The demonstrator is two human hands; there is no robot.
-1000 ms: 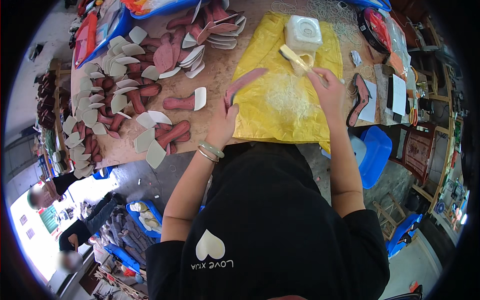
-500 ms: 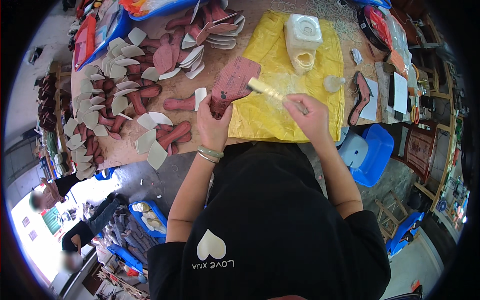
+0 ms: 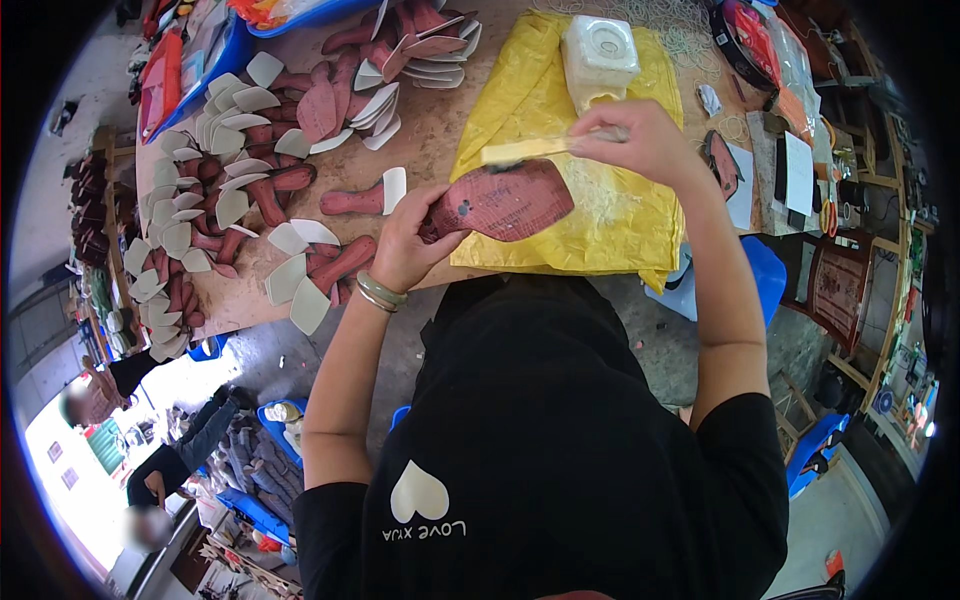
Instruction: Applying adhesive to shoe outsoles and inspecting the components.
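Note:
My left hand (image 3: 410, 242) is closed round the narrow end of a dark-red shoe insole (image 3: 515, 203), holding it over a yellow plastic sheet (image 3: 610, 235). The insole's broad end points right. My right hand (image 3: 645, 142) grips the handle of a flat brush (image 3: 525, 150) with a pale ferrule. The brush's dark bristles are at the insole's far edge; whether they touch it I cannot tell. Beyond my right hand stands a cut white plastic jug (image 3: 600, 60), its opening partly hidden by that hand.
Piles of red insoles with pale flaps (image 3: 235, 120) cover the table's left. A single insole (image 3: 350, 202) lies left of my left hand. At the right are a dark shoe-shaped piece (image 3: 722, 160), white paper (image 3: 794, 180) and tangled pale string (image 3: 690, 45). Two other people are far left.
My left hand has turned the insole so its broad end swings right and nearer me. The brush has moved up to the insole's far edge, with my right hand raised.

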